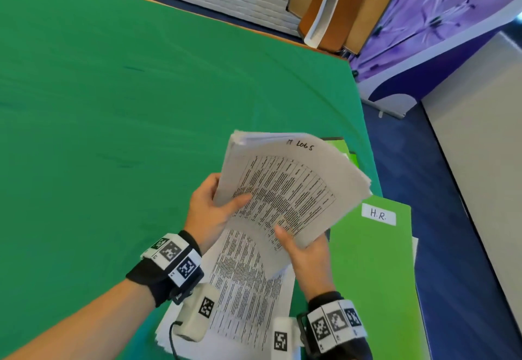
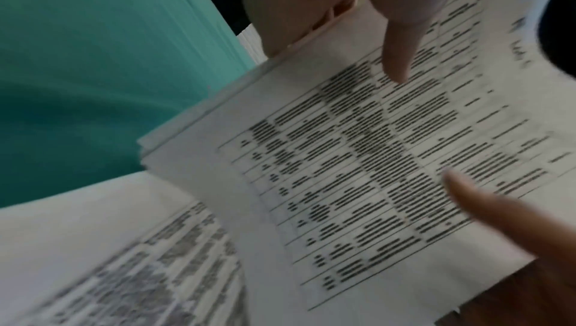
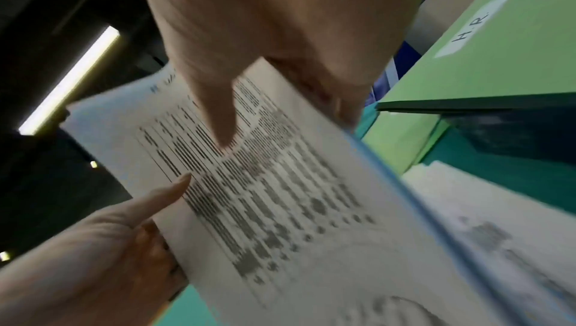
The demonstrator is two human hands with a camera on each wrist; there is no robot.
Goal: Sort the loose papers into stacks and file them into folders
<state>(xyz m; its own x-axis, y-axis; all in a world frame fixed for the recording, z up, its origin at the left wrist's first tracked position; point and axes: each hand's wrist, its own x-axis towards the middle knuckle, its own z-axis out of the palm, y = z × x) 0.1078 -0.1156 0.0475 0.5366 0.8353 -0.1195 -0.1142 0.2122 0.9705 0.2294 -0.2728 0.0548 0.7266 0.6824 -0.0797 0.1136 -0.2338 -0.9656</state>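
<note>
I hold a thick stack of printed papers (image 1: 285,190) up off the table with both hands. Its top sheet carries a table of text and a handwritten heading. My left hand (image 1: 211,207) grips the stack's left edge, thumb (image 2: 396,60) on top. My right hand (image 1: 302,252) pinches the lower edge, thumb (image 3: 215,114) on the print. The fingers under the sheets are hidden. A second pile of printed papers (image 1: 245,303) lies flat on the table below. A green folder labelled "H.R." (image 1: 372,269) lies to the right, and is also seen in the right wrist view (image 3: 505,60).
A green cloth covers the table (image 1: 127,99). Another green folder (image 1: 337,146) peeks out behind the held stack. The table's right edge runs close past the folders, with blue floor (image 1: 440,218) beyond. A wooden chair (image 1: 333,3) stands past the far edge.
</note>
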